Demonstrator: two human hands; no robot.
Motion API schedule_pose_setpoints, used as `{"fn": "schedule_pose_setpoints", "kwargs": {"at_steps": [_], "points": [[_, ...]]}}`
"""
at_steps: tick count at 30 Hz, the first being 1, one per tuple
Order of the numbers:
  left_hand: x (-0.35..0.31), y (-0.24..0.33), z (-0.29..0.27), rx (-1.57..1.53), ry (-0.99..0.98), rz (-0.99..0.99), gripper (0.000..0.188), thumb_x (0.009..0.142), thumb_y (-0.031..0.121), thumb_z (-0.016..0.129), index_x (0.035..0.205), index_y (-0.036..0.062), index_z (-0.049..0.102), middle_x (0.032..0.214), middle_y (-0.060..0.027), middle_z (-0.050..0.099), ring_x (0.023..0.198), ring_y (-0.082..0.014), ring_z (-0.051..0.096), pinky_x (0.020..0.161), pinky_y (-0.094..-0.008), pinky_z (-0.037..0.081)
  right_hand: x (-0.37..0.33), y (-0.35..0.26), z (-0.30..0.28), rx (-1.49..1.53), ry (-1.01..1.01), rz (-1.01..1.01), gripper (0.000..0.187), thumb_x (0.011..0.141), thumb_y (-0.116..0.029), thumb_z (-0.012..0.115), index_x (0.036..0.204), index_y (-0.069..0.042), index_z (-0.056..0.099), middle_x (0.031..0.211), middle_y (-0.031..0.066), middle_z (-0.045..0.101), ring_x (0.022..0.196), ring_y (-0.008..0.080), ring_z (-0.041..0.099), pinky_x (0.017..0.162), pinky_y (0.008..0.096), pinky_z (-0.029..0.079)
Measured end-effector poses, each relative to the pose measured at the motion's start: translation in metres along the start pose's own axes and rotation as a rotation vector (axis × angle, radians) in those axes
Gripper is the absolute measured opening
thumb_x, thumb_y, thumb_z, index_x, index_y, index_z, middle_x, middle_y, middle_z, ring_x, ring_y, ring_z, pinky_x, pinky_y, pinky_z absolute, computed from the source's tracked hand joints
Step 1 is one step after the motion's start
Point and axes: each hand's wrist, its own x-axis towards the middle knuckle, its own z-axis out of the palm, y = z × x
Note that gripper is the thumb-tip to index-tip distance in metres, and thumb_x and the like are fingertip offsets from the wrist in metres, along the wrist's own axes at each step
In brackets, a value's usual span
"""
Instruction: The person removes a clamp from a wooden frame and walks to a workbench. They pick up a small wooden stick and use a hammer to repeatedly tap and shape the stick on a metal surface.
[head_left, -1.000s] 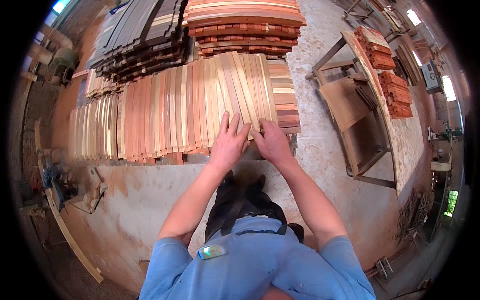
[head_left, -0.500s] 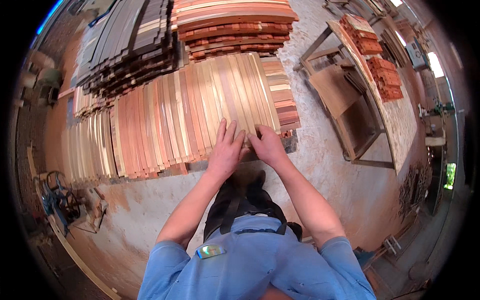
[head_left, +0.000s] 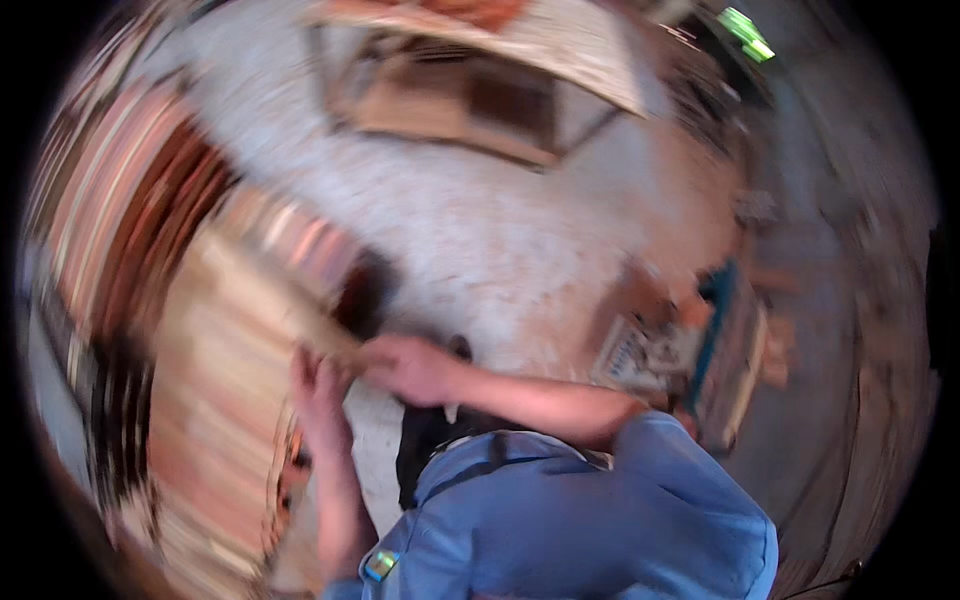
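Observation:
The picture is smeared by motion. On the left lies a stack of long wooden strips (head_left: 215, 340), pale and reddish, side by side. My left hand (head_left: 322, 395) reaches up to the strips' near ends, its fingers stretched out and apart. Beside it, my right hand (head_left: 410, 370) is closed at the near end of a pale wooden strip (head_left: 315, 322) along the stack's edge. Its fingertips are blurred where they meet the wood.
Red-brown stacked boards (head_left: 140, 210) stand beyond the strips at the left. A work table (head_left: 560, 50) with a lower shelf is at the top. On the floor (head_left: 490, 240) to the right, a long teal-edged object (head_left: 712, 350) lies near a pale printed sheet or box (head_left: 640, 355).
My view has swung to the right, so the stack now appears at the left and the table at the top. Both hands remain at the strips' near ends.

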Motion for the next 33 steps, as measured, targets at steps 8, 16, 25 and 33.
{"fn": "schedule_pose_setpoints", "kwargs": {"at_steps": [8, 16, 25, 33], "points": [[-0.037, -0.044, 0.111, 0.377, -0.352, 0.061, 0.035, 0.096, 0.009, 0.053, 0.129, -0.0024, 0.044, 0.110, -0.0116, 0.059, 0.096, -0.0186, 0.058, 0.083, -0.0317, 0.049, -0.115, 0.060, -0.067, -0.142, 0.207, 0.017, 0.034, 0.084, -0.023, 0.065, 0.111, -0.004, 0.061, 0.102, 0.0171, 0.061, 0.094, 0.0352, 0.061, 0.080, 0.0416, 0.050], [-0.039, -0.099, 0.233, 0.703, -0.609, 0.039, 0.039, 0.092, 0.006, 0.058, 0.129, 0.0000, 0.047, 0.107, -0.0094, 0.061, 0.097, -0.0194, 0.062, 0.085, -0.0314, 0.051, -0.265, 0.152, -0.192, 0.003, 0.626, 0.253, 0.032, 0.087, -0.026, 0.057, 0.108, -0.003, 0.063, 0.099, 0.0169, 0.064, 0.094, 0.0348, 0.062, 0.083, 0.0433, 0.049], [-0.110, -0.179, 0.406, 0.862, -0.893, -0.017, 0.033, 0.089, -0.001, 0.059, 0.121, -0.0032, 0.052, 0.105, -0.0098, 0.062, 0.094, -0.0171, 0.060, 0.084, -0.0300, 0.050, -0.512, 0.226, -0.315, 0.160, 1.337, 0.735, 0.030, 0.093, -0.026, 0.051, 0.107, -0.003, 0.063, 0.105, 0.0193, 0.065, 0.098, 0.0352, 0.062, 0.085, 0.0465, 0.049], [-0.159, -0.189, 0.494, 1.364, -0.961, 0.151, 0.036, 0.082, 0.010, 0.060, 0.118, 0.0084, 0.059, 0.097, -0.0163, 0.066, 0.084, -0.0271, 0.066, 0.077, -0.0378, 0.053, -0.628, 0.241, -0.304, 0.267, 1.863, 0.634, 0.025, 0.093, -0.017, 0.056, 0.105, 0.002, 0.064, 0.078, 0.0022, 0.060, 0.067, 0.0073, 0.052, 0.058, 0.0239, 0.043]]}}
